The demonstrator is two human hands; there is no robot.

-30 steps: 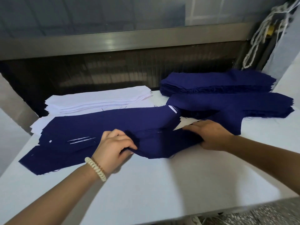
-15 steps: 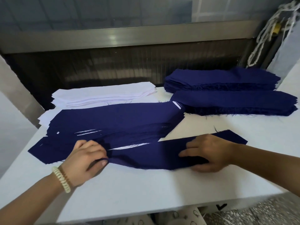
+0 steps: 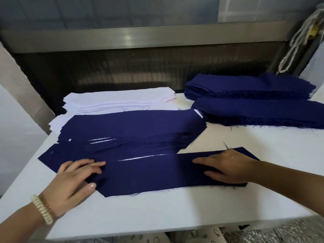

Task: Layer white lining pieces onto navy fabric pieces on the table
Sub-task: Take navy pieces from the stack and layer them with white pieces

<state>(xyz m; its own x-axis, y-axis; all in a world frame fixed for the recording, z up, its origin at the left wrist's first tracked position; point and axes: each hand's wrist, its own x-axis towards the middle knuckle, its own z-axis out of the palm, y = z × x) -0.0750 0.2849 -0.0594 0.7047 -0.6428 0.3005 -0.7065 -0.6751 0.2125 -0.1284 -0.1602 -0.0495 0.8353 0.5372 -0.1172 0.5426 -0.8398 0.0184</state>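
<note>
Pressing a long navy fabric piece [image 3: 154, 174] flat on the white table [image 3: 175, 213], a person lays both hands over the cloth. The left hand [image 3: 77, 174] lies with straight fingers [image 3: 94, 163] on the strip's left end, thumb at its near edge. The right hand [image 3: 226, 167] rests palm-down, fingers [image 3: 201, 161] spread wide, toward the right end. Just beyond both hands sits a fanned pile of navy pieces [image 3: 131, 130], thin slivers of white showing between its layers. Farther past the left hand, a stack of white lining pieces [image 3: 119, 99] lies at the table's back edge. Beyond the right hand, well apart from it, two thick navy stacks [image 3: 249, 88] lie side by side. A beaded bracelet [image 3: 42, 210] circles the left wrist.
</note>
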